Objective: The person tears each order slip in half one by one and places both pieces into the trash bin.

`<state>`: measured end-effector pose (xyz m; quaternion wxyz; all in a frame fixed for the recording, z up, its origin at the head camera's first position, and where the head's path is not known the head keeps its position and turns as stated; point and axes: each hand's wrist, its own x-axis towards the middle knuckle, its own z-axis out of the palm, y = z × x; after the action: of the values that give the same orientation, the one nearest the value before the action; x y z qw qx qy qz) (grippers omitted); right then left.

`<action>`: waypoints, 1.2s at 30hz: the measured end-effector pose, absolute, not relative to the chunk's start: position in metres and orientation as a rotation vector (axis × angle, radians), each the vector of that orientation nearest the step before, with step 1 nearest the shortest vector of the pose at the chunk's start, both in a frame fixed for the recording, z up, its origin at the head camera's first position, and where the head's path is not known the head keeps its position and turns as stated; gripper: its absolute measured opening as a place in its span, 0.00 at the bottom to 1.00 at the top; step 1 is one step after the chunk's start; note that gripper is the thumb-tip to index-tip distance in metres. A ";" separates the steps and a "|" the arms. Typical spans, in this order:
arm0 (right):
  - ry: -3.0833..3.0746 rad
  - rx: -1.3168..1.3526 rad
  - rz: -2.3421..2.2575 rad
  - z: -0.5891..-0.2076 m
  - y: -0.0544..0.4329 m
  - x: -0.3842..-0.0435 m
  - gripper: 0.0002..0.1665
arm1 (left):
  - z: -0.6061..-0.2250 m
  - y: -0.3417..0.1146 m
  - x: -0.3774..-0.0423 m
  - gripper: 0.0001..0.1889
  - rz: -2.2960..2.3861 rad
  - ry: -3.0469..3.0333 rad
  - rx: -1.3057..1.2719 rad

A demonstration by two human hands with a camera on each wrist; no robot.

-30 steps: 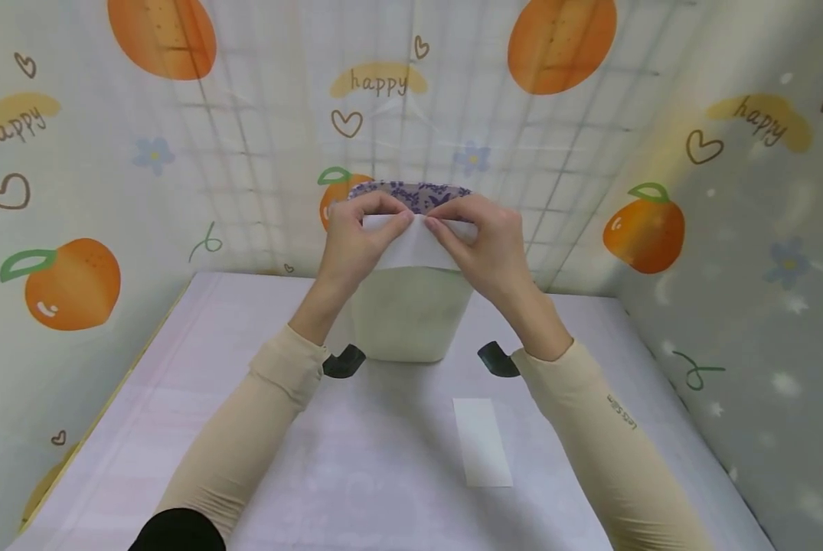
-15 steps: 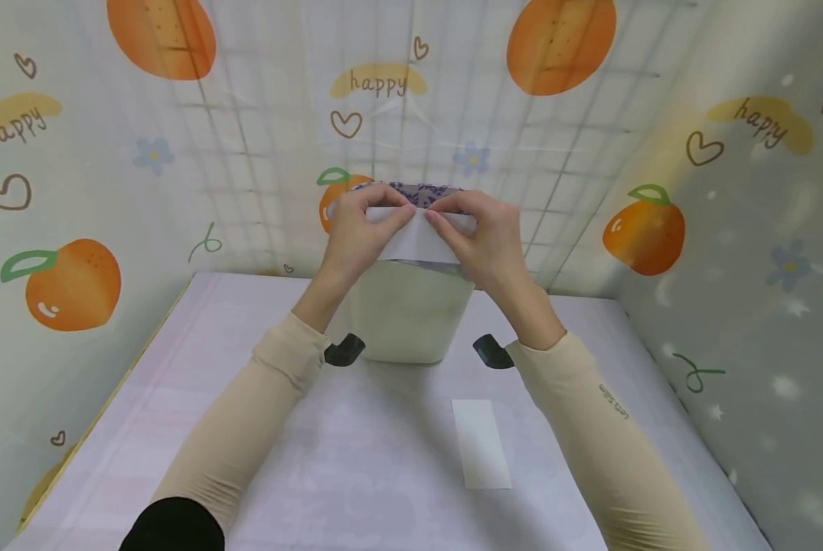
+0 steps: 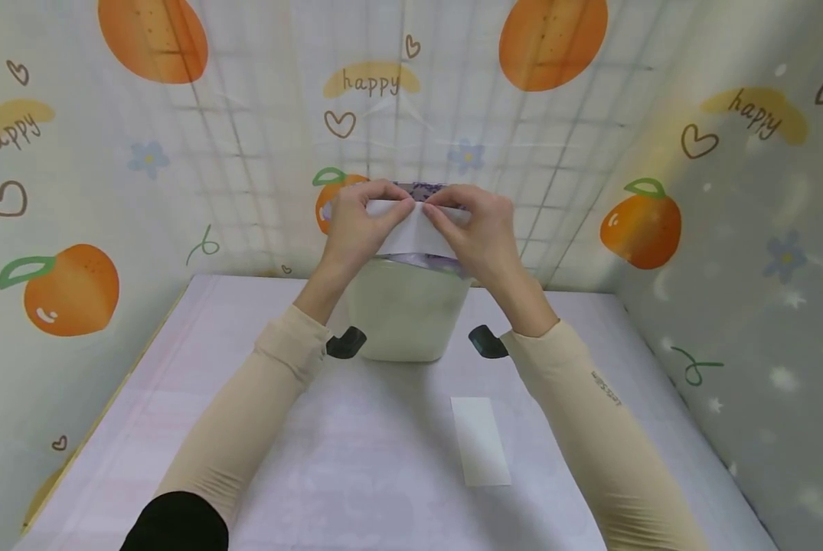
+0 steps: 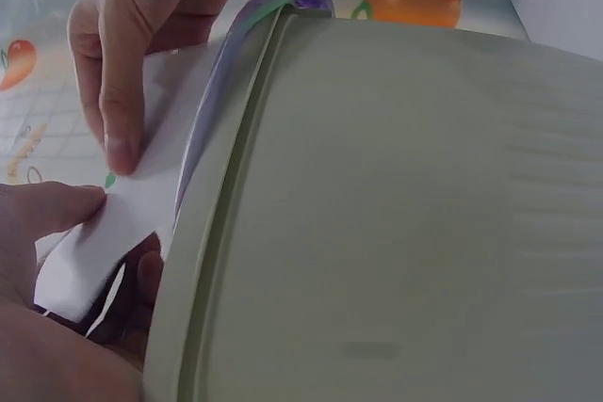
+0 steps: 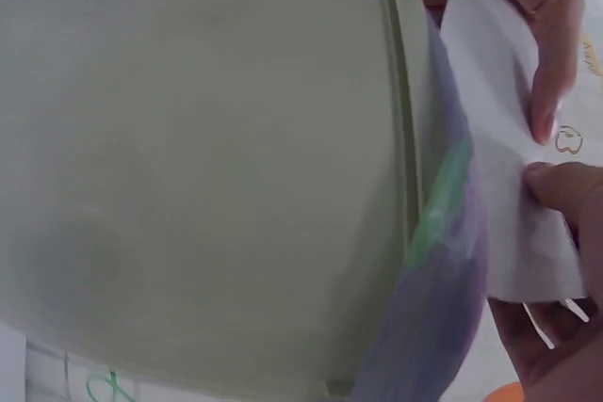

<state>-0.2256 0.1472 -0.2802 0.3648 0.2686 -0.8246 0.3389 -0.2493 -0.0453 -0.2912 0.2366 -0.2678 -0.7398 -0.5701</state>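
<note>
A white strip of paper (image 3: 419, 229) is stretched between my two hands over the front rim of a pale green bin (image 3: 407, 317). My left hand (image 3: 357, 226) pinches its top edge left of the middle, thumb toward me. Close beside it, my right hand (image 3: 487, 226) pinches the same edge, the thumb tips almost meeting. A slight crease runs down between them. Along the bin's rim shows a purple and green plastic bag liner (image 5: 424, 317), folded over the edge in the right wrist view. The paper hides most of the bin's opening in the head view.
A second white paper rectangle (image 3: 481, 441) lies on the pale table (image 3: 356, 459), nearer to me and right of the bin. Behind the table hangs a curtain (image 3: 259, 138) printed with oranges, over a wire grid. Dark wrist mounts (image 3: 346, 343) jut out below the sleeves.
Both hands have risen a little with the paper between them. Its lower edge now sits higher, and more of the purple liner shows beneath it.
</note>
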 end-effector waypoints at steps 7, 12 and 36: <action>-2.153 0.704 0.856 -0.279 0.146 -0.231 0.07 | -0.291 -0.044 -0.253 0.04 -1.509 -2.044 -0.715; -2.113 0.685 0.851 -0.278 0.148 -0.233 0.08 | -0.286 -0.042 -0.255 0.04 -1.532 -2.044 -0.674; -1.896 0.782 0.774 -0.271 0.156 -0.216 0.06 | -0.279 -0.034 -0.260 0.06 -1.897 -2.060 -0.574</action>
<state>-0.2164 0.1558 -0.2711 0.4569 0.3172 -0.7693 0.3142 -0.2602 -0.0344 -0.2786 0.1409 -0.1989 -0.7134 -0.6570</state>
